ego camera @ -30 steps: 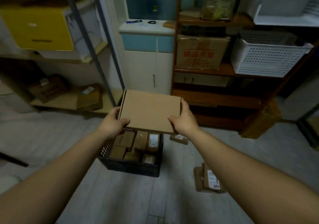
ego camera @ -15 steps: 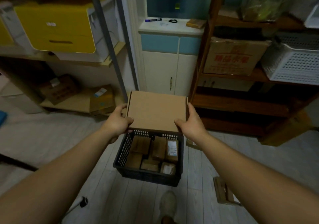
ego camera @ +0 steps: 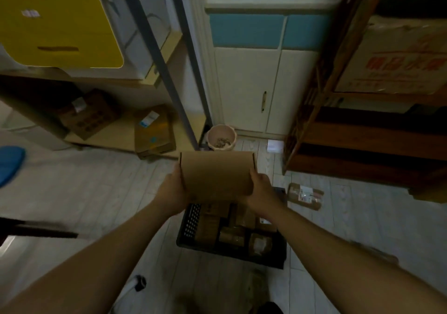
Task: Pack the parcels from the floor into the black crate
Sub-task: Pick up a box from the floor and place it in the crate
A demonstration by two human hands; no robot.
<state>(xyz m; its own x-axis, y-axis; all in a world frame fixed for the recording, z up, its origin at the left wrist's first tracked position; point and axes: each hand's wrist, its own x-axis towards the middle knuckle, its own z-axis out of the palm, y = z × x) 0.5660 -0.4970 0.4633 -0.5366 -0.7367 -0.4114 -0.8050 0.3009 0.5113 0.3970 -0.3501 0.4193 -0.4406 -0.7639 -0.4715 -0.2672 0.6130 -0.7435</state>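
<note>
Firmly, left hand (ego camera: 172, 194) and right hand (ego camera: 262, 194) grip flat box (ego camera: 216, 175).

- Large carton (ego camera: 399, 55) on the wooden shelf at right: a row of big red Chinese characters with a thinner red line beneath, too blurred to read.
- Yellow bin (ego camera: 55, 23), upper left: a small white sticker, its print too small to read.
- Tan box (ego camera: 154, 132) on the low shelf: a white and blue label, illegible.
- Darker box (ego camera: 89, 115) to its left: a white label and dark printed marks, illegible.
- Parcel on the floor (ego camera: 304, 195) at right: a white label, not readable.
</note>
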